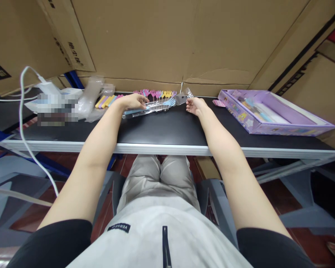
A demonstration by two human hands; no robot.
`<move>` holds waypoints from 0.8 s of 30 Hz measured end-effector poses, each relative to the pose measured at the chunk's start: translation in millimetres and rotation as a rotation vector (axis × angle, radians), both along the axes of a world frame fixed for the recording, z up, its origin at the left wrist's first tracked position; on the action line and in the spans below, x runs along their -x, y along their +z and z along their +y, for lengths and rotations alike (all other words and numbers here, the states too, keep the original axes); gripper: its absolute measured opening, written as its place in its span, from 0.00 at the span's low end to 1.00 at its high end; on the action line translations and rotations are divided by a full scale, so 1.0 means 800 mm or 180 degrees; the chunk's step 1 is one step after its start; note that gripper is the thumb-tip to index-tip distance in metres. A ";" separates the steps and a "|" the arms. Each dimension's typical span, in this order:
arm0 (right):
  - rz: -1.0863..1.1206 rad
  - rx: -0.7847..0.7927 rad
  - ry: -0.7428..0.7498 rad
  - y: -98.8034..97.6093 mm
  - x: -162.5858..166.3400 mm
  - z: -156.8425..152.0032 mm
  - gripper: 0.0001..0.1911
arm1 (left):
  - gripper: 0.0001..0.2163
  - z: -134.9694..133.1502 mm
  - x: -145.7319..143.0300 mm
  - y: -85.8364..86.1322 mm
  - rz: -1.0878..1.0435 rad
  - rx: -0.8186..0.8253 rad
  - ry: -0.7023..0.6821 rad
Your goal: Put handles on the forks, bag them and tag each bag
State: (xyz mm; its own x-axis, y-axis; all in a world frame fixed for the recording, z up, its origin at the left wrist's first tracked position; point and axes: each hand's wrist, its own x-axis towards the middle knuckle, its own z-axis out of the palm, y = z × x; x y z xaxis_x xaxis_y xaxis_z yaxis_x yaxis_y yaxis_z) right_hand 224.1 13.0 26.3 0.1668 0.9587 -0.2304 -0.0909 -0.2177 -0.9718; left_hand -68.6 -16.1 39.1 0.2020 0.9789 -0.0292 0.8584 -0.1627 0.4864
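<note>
A light blue back scratcher (171,102) with a claw-like, pronged head lies inside a clear plastic bag (134,114), its head pointing right. My left hand (135,102) is closed on the blue handle through the bag. At the bag's right end, my right hand (194,105) pinches the clear film by its flap (181,99). Behind the bag, a row of similar back scratchers (153,93) with pink, purple and yellow heads lies along the back of the table. Their yellow, purple and pink handles (107,101) show left of my left hand, partly hidden by it.
A purple open box (270,124) holding packed items stands on the right of the black table (164,130). Clear plastic bags (89,98) lie on the left, near a white charger (50,91) with a hanging cable. Cardboard (167,41) rises behind the table.
</note>
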 end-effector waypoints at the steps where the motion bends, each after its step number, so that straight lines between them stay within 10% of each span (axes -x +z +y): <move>1: -0.0012 0.0004 0.0001 0.000 0.000 0.000 0.21 | 0.33 0.000 0.000 -0.001 -0.0035 -0.0005 -0.0003; 24: -0.0141 0.0130 0.0288 -0.003 -0.001 0.003 0.18 | 0.33 0.008 0.010 -0.004 0.0085 -0.0290 0.0416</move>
